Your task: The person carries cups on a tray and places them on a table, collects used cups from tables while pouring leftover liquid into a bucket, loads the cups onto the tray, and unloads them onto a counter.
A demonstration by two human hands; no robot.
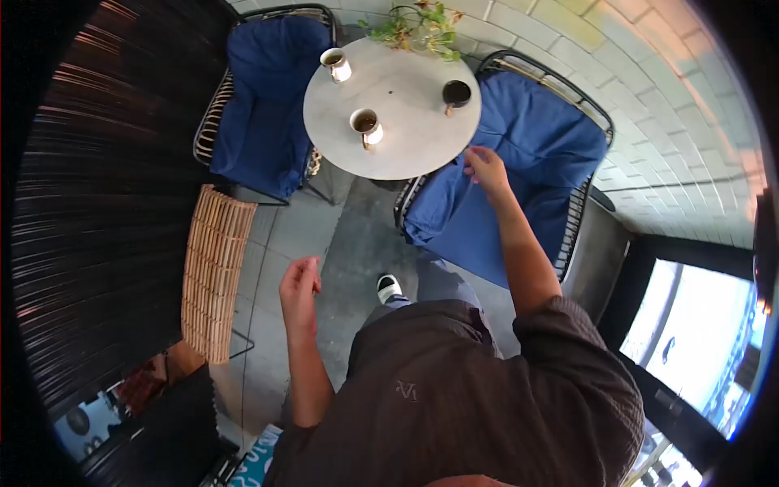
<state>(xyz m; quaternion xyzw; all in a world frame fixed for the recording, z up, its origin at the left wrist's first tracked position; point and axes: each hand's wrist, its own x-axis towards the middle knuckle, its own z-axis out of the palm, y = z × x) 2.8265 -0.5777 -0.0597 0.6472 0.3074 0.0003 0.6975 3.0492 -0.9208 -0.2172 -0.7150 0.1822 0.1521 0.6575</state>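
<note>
My right hand (487,170) is beside the front right edge of a round pale table (414,154), over the arm of a blue-cushioned chair (540,122). It holds nothing I can see, and its fingers are loosely bent. Lower in the view, my left hand (299,288) hovers above the floor with curled fingers slightly apart and nothing visible in them. On the tabletop stand a white mug (367,130) of dark drink near the front, another white mug (337,70) at the back left, and a dark cup (456,96) on the right. Neither hand touches these cups.
A leafy plant (422,32) sits at the table's back edge by the brick wall (649,105). Another blue-cushioned chair (264,97) is on the left, with a slatted cane seat (215,276) below it. A bright window (682,325) shows at right.
</note>
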